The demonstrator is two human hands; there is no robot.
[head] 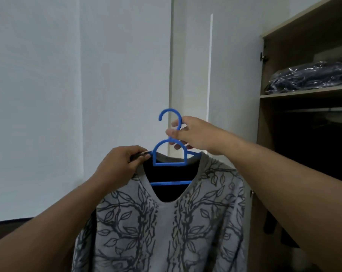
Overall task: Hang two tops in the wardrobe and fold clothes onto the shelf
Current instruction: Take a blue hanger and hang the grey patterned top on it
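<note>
A grey top [162, 228] with a dark leaf and branch print hangs on a blue plastic hanger [169, 152] in front of me. My right hand [193, 135] grips the hanger's neck just below the hook. My left hand [120, 164] pinches the top's left shoulder at the end of the hanger arm. The open wardrobe [303, 118] stands to the right, with its hanging rail [323, 109] under a shelf [305, 93].
Dark clothes in clear plastic wrap [311, 76] lie on the wardrobe shelf. Dark garments [270, 222] hang low inside the wardrobe. A white wall [77, 95] fills the left, with a dark edge [13, 220] at the lower left.
</note>
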